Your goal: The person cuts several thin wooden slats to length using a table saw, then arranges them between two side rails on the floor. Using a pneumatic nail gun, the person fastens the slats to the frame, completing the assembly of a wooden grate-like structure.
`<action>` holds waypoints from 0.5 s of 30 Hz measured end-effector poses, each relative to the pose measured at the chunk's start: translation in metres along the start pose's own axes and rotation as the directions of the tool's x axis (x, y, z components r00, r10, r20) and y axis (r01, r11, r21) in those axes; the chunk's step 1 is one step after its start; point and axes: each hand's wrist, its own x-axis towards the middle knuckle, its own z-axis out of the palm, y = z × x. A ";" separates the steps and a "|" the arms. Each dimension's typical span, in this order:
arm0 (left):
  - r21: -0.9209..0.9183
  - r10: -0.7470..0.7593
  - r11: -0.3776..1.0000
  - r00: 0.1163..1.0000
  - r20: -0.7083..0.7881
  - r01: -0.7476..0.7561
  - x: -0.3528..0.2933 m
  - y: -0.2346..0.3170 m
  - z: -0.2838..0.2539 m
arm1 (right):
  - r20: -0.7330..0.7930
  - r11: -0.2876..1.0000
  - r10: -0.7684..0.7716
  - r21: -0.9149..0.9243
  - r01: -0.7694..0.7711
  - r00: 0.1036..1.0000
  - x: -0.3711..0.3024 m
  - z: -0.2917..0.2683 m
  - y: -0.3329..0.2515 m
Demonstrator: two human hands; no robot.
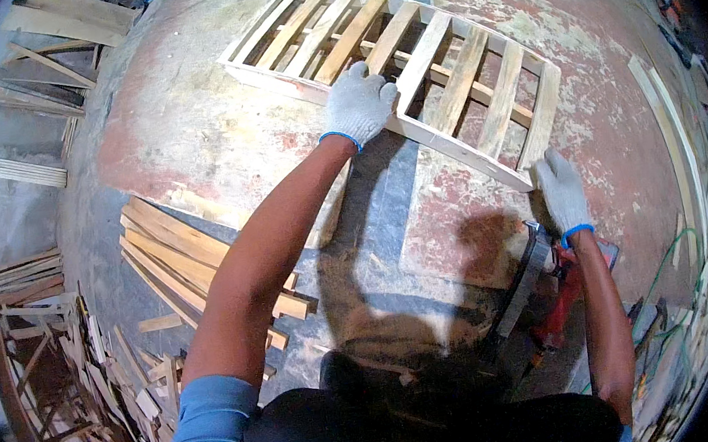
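A long slatted wooden frame (449, 136) lies across the work surface, its pale side rails joined by several crosswise slats. My left hand (360, 101), in a white knitted glove with a blue cuff, curls its fingers over the near rail around the middle. At the frame's near right corner, my right hand (560, 189) in a matching glove holds the end; some of its fingers are hidden. Just below that hand lies a red and black nail gun (558, 289), partly covered by my right forearm.
Several loose wooden slats (173, 242) are stacked left of my left arm. Scrap wood (110, 380) is heaped at the lower left, with boards (48, 64) at the upper left. A green hose (673, 298) and long strips (666, 124) lie on the right.
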 end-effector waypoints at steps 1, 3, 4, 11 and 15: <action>-0.008 -0.032 0.999 0.999 -0.007 0.032 0.001 -0.004 -0.003 | 0.048 1.000 0.012 0.000 -0.012 0.999 -0.003 0.004 -0.006; -0.004 -0.086 0.996 0.996 0.032 0.086 0.003 -0.004 -0.007 | -0.026 0.999 -0.038 0.005 0.038 0.999 -0.011 0.011 -0.008; 0.020 -0.111 0.994 0.991 0.072 0.110 0.007 -0.004 -0.010 | -0.062 0.998 -0.063 0.009 0.064 0.996 -0.012 0.015 -0.009; 0.008 -0.235 0.970 0.926 0.295 0.243 -0.008 0.024 -0.031 | -0.071 0.999 -0.029 0.033 0.031 0.997 0.004 0.012 0.031; 0.000 -0.232 0.962 0.812 0.536 0.274 -0.072 0.077 -0.067 | -0.013 0.991 -0.066 -0.121 0.064 0.998 0.011 -0.036 0.077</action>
